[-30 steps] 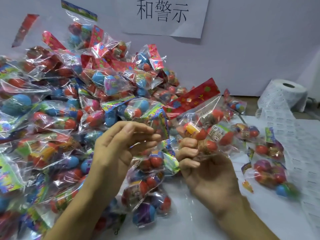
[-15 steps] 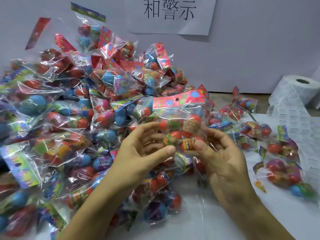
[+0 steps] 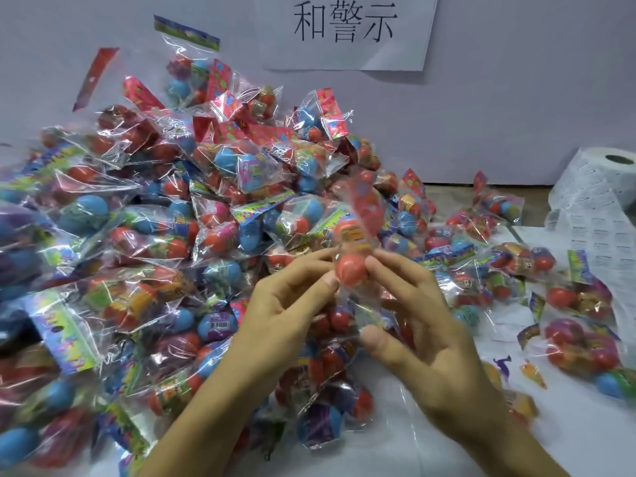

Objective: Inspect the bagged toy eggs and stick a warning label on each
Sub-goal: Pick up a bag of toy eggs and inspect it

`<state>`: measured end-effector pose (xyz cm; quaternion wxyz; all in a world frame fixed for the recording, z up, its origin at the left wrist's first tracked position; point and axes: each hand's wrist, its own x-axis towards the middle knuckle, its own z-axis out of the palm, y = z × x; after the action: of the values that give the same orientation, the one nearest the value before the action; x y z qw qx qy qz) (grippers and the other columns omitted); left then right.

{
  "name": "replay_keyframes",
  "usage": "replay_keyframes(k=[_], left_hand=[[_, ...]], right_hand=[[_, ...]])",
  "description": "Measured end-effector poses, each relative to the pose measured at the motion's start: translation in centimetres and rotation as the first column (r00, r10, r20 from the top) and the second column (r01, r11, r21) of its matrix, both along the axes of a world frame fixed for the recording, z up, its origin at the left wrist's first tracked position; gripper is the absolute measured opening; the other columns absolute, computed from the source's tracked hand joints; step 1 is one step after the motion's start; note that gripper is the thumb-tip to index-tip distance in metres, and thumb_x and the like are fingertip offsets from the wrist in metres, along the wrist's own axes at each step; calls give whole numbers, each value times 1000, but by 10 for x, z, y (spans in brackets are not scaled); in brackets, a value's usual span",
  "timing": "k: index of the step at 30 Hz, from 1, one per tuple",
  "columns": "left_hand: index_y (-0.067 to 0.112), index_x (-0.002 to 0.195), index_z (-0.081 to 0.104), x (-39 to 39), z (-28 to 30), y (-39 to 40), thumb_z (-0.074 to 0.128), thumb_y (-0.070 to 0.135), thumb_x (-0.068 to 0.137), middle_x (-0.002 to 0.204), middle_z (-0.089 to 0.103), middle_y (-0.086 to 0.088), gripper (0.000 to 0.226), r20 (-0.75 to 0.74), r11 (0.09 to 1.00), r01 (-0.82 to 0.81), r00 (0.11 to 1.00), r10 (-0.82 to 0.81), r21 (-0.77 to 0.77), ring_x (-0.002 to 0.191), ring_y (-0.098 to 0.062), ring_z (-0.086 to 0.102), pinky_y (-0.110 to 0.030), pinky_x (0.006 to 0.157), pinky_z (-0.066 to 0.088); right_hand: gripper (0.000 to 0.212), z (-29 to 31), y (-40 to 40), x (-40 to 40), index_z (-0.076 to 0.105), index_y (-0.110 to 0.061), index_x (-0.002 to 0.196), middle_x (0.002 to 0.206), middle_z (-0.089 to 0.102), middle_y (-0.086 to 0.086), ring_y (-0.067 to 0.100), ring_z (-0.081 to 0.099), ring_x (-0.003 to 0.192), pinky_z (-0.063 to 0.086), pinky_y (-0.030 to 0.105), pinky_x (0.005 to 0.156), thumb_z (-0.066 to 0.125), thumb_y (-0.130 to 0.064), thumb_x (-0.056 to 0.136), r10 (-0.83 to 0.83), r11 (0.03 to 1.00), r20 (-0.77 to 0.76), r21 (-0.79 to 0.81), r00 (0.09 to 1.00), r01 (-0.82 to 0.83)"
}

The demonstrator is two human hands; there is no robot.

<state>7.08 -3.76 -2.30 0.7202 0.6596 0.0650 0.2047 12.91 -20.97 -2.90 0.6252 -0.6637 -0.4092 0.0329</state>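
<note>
Near the middle of the frame, the left hand (image 3: pixel 289 304) and the right hand (image 3: pixel 420 325) hold one clear bag of toy eggs (image 3: pixel 354 242) between them. The fingers of both hands pinch a red egg (image 3: pixel 351 268) through the plastic from either side. The bag's red header is blurred above them. A big pile of bagged eggs (image 3: pixel 172 218) fills the left and centre of the white bench (image 3: pixel 395 442). A few more bags (image 3: pixel 578 304) lie at the right, beside a roll of labels (image 3: pixel 599 187) whose strip trails down the right edge. A paper sign (image 3: pixel 344 29) hangs at the top.
</note>
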Motion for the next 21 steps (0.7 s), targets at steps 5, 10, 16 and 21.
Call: replay_keyframes(k=[5, 10, 16, 21], left_hand=[[11, 106, 81, -4, 14, -2, 64, 44, 91, 115, 75, -13, 39, 9, 925, 228, 971, -237, -305, 113, -25, 70, -36, 101, 55], [-6, 111, 72, -3, 8, 1, 63, 7, 84, 116, 71, -27, 31, 42, 944, 167, 986, -162, -283, 107, -31, 71, -38, 98, 57], [-3, 114, 73, -3, 10, 3, 64, 11, 92, 118, 72, -19, 28, 164, 872, 318, 947, -276, -373, 113, -25, 69, -30, 95, 55], [-4, 118, 71, -2, 8, 0, 57, 18, 93, 123, 70, -21, 36, 145, 873, 314, 949, -279, -372, 116, -27, 68, -33, 95, 55]], right_hand=[[60, -1, 2, -4, 35, -60, 146, 157, 25, -27, 13, 17, 150, 25, 26, 112, 54, -54, 90, -140, 958, 282, -205, 949, 203], [51, -1, -2, -1, 45, -42, 148, 161, 31, -17, 15, 23, 152, 33, 30, 119, 52, -34, 98, -90, 989, 240, -95, 967, 115], [47, 1, -2, 9, 71, -37, 108, 103, 75, -6, 7, 71, 92, 60, 27, 76, 67, -72, 76, -251, 961, -280, 40, 927, 272], [46, 2, -1, 6, 67, -19, 78, 56, 58, 5, 9, 49, 44, 40, 18, 43, 61, -64, 88, -157, 984, -278, 38, 948, 174]])
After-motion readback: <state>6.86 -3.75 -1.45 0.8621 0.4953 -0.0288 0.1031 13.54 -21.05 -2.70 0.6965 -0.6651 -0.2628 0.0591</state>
